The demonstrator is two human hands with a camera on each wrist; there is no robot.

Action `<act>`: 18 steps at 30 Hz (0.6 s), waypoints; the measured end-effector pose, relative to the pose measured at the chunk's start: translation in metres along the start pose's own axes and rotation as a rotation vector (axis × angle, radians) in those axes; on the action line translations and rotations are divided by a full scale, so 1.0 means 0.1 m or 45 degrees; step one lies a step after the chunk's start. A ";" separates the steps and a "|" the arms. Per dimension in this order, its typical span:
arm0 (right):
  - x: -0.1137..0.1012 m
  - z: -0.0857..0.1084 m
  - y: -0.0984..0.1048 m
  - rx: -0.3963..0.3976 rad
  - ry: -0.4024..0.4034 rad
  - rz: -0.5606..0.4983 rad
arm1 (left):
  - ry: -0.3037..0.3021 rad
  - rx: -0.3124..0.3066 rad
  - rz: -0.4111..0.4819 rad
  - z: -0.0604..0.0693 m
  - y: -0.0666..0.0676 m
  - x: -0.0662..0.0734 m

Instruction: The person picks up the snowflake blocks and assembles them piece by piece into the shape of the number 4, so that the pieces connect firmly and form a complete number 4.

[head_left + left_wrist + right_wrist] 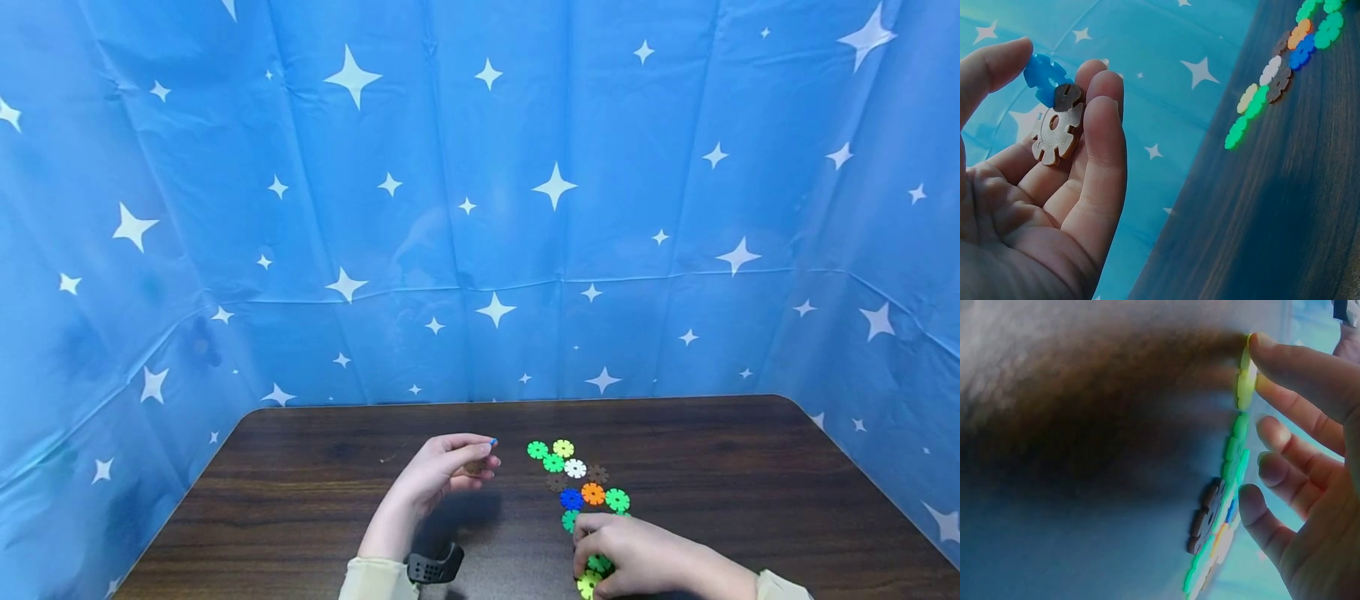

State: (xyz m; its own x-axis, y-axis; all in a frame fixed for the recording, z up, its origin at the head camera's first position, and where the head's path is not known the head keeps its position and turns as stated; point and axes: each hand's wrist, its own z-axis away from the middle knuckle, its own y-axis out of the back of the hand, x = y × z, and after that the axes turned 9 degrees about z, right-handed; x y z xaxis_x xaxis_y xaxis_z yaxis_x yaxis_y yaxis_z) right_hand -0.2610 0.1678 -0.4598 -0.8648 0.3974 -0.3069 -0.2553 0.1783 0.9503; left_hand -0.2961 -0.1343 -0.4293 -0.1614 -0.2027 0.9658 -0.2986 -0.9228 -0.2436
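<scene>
Raised over the table, the left hand (442,473) (1054,206) holds a blue notched disc (1045,77) and brown notched discs (1055,134) between thumb and curled fingers. Low at the table, the right hand (637,554) (1310,444) touches a yellow disc (588,584) (1246,384) with thumb and a fingertip. Beside that disc lies a green one (599,563). The right hand partly covers the nearer discs in the head view.
Farther up the dark wood table (300,500) lie more discs, among them white (575,468), orange (592,493) and dark blue (572,499). A blue star-patterned curtain (420,242) surrounds the table. A black band (437,567) is on the left wrist.
</scene>
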 end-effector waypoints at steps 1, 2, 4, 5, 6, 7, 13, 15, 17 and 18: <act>0.00 0.00 0.00 -0.002 -0.006 0.004 | 0.000 0.000 -0.002 0.00 0.00 0.00; -0.01 0.00 -0.01 -0.004 -0.012 0.006 | 0.000 0.000 -0.004 0.00 0.00 0.00; -0.01 0.00 -0.01 -0.006 -0.024 0.002 | 0.001 0.002 -0.007 0.00 0.00 0.00; -0.01 0.00 -0.02 -0.007 -0.027 -0.004 | 0.000 0.003 -0.008 0.00 0.00 0.00; -0.01 0.00 -0.02 -0.007 -0.029 -0.008 | 0.001 0.003 -0.009 0.00 0.00 0.00; -0.01 0.00 -0.03 -0.007 -0.029 -0.013 | 0.001 0.003 -0.010 0.00 0.00 0.00; 0.02 0.04 -0.03 0.009 -0.032 -0.084 | 0.001 0.006 -0.011 0.00 0.00 -0.01; 0.05 0.06 -0.03 0.014 -0.038 -0.115 | 0.001 0.007 -0.014 0.00 0.00 -0.01; 0.07 0.08 -0.03 0.011 -0.037 -0.124 | 0.002 0.005 -0.014 -0.01 0.00 0.00; 0.08 0.08 -0.03 0.008 -0.038 -0.124 | 0.002 0.005 -0.013 -0.01 0.00 0.00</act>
State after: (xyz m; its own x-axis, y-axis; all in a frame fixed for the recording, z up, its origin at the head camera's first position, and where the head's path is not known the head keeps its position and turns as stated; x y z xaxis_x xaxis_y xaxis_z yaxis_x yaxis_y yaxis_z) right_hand -0.2639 0.1778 -0.4656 -0.8225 0.4047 -0.3996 -0.3350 0.2232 0.9154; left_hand -0.2966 -0.1341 -0.4297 -0.1599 -0.1925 0.9682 -0.2965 -0.9262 -0.2331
